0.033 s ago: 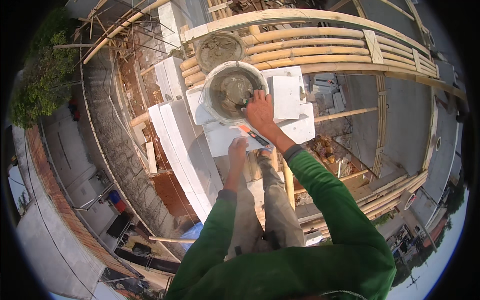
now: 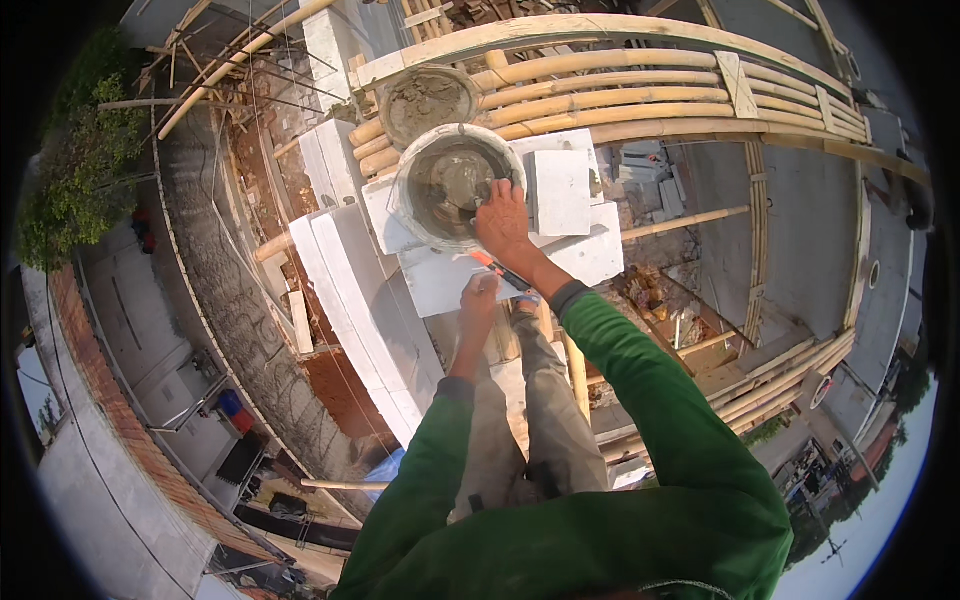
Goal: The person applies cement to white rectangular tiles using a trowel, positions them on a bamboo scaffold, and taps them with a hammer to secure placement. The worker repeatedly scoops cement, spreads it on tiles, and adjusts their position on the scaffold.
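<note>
A white bucket (image 2: 402, 203) with grey mortar (image 2: 455, 178) inside stands on pale blocks in front of me. My right hand (image 2: 503, 218) reaches over its right rim, fingers closed on what looks like a trowel, mostly hidden by the hand. Near the front edge of a white block (image 2: 440, 283), my left hand (image 2: 479, 290) is held with curled fingers; anything inside them is hidden. Between my hands and close to the right forearm, a slim orange-and-black tool (image 2: 499, 267) lies on the block. A smaller white block (image 2: 562, 192) sits just right of the bucket.
Behind the bucket is a second mortar container (image 2: 428, 103). Bamboo poles (image 2: 620, 88) run across the far side. A white block wall (image 2: 355, 300) rises at my left. Beyond it, the ground lies lower, and a lower level with rubble (image 2: 655, 300) shows at right.
My right hand has shifted slightly left, farther over the bucket. The mortar surface looks different. My left hand stays nearly in place, and the whole view has shifted a little.
</note>
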Demonstrator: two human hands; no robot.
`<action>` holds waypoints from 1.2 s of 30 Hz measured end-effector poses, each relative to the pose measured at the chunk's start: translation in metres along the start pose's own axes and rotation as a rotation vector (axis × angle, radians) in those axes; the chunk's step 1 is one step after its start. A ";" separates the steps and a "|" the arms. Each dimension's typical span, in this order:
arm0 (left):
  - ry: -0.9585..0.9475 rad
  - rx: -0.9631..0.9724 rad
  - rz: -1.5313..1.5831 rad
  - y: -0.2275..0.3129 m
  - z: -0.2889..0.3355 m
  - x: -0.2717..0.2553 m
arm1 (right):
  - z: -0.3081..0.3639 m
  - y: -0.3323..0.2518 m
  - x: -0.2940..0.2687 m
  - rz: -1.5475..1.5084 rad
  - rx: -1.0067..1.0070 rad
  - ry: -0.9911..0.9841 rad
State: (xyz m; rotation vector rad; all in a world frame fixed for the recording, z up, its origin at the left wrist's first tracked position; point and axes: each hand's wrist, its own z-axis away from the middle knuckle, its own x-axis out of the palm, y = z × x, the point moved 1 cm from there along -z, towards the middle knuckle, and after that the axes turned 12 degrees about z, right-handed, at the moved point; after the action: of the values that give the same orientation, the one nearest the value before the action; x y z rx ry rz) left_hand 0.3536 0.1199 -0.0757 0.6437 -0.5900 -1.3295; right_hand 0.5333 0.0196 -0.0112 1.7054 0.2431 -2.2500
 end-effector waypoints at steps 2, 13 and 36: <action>-0.092 -0.057 -0.105 0.006 -0.018 0.049 | -0.027 -0.009 0.002 0.122 0.022 -0.132; 0.292 0.170 -0.813 0.079 -0.099 0.242 | -0.019 -0.010 -0.038 -0.347 0.091 -0.280; -0.482 -0.109 0.853 0.001 -0.020 0.059 | 0.148 0.079 -0.179 -1.380 0.247 -0.165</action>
State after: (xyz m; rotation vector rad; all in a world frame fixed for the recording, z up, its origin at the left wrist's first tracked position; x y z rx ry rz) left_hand 0.3773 0.0633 -0.0876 -0.0615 -1.0291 -0.6823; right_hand 0.4697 -0.0767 0.2056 1.6134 1.5425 -3.3884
